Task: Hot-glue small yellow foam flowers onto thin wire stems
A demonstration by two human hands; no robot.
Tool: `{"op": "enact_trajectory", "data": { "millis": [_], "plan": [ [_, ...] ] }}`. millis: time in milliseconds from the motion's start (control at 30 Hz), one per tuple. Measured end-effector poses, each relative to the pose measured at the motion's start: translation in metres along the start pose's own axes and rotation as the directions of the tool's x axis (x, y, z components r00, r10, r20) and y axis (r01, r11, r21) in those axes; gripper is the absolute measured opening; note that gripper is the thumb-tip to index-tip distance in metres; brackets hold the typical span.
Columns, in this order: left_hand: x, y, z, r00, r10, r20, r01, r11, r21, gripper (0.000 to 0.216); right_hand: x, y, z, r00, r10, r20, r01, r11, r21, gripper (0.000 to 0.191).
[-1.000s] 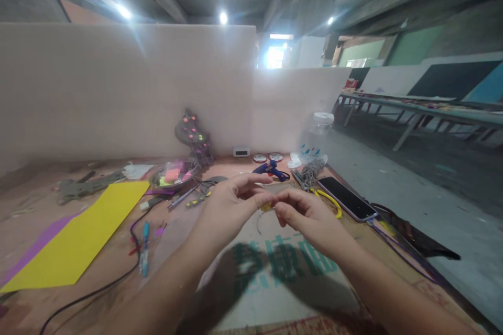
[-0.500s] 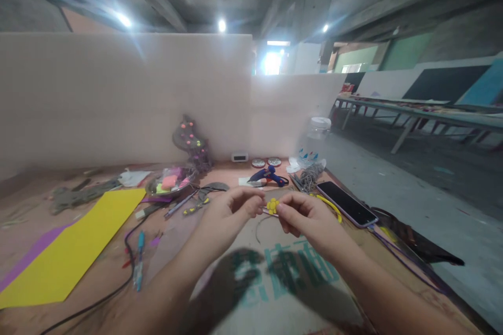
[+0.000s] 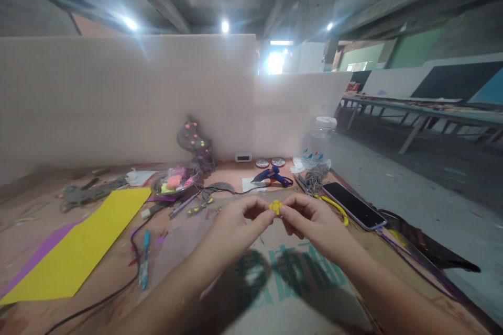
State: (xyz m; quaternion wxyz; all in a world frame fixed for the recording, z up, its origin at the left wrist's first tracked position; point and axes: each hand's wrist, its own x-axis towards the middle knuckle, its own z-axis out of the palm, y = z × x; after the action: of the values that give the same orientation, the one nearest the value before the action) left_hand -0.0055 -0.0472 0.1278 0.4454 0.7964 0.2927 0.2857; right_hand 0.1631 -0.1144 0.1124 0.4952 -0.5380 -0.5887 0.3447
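Both of my hands meet above the middle of the table, over a cardboard sheet (image 3: 283, 293) with green print. My left hand (image 3: 239, 222) and my right hand (image 3: 308, 222) each pinch a small yellow flower-shaped piece (image 3: 275, 207) between thumb and fingertips. The fingers of both hands are curled closed around it. Behind the hands lie a blue glue gun (image 3: 272, 175), a dark phone (image 3: 353, 205) and a yellow-handled tool (image 3: 338, 208).
A yellow foam sheet (image 3: 86, 243) over a purple one lies at the left, with a blue pen (image 3: 144, 259) and a black cable (image 3: 118, 288) beside it. A bowl of coloured bits (image 3: 173, 184), a clear jar (image 3: 324, 133) and white partition walls stand at the back. The table's right edge drops to a grey floor.
The yellow flower piece has turned into plain view between my fingertips. My left index finger, stretched out a second ago, has curled in. Both hands stayed together over the cardboard.
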Motion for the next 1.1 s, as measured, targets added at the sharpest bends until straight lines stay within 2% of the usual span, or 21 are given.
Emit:
{"op": "enact_trajectory", "data": {
  "millis": [167, 333, 467, 600, 733, 900, 1100],
  "plan": [
    [0.001, -0.003, -0.025, 1.0, 0.004, -0.022, -0.003, 0.997, 0.075, 0.02, 0.004, 0.003, -0.012, 0.999, 0.03, 0.028, -0.026, 0.989, -0.146, 0.031],
    [-0.002, -0.006, -0.056, 0.994, 0.026, -0.106, -0.009, 0.987, 0.158, 0.031, 0.008, 0.009, -0.037, 0.979, 0.078, 0.186, 0.001, 0.921, -0.39, 0.022],
    [-0.005, -0.004, -0.063, 0.992, 0.041, -0.119, -0.025, 0.991, 0.133, 0.031, 0.005, 0.005, -0.052, 0.938, 0.192, 0.287, 0.005, 0.823, -0.567, 0.029],
    [-0.004, -0.002, -0.063, 0.989, 0.071, -0.127, -0.053, 0.988, 0.142, 0.028, 0.006, 0.004, -0.057, 0.92, 0.261, 0.292, -0.017, 0.772, -0.636, 0.034],
    [-0.003, -0.001, -0.065, 0.985, 0.053, -0.162, -0.028, 0.988, 0.15, 0.023, 0.022, 0.021, -0.063, 0.939, 0.271, 0.21, -0.062, 0.736, -0.674, 0.038],
    [-0.006, 0.005, -0.066, 0.981, 0.038, -0.192, -0.002, 0.983, 0.184, 0.023, 0.064, 0.064, -0.075, 0.988, 0.152, 0.037, -0.077, 0.68, -0.729, 0.048],
    [-0.005, 0.005, -0.068, 0.977, 0.047, -0.208, 0.01, 0.965, 0.263, 0.024, 0.117, 0.119, -0.075, 0.984, 0.126, -0.126, -0.178, 0.663, -0.727, 0.062]
  ]
}}
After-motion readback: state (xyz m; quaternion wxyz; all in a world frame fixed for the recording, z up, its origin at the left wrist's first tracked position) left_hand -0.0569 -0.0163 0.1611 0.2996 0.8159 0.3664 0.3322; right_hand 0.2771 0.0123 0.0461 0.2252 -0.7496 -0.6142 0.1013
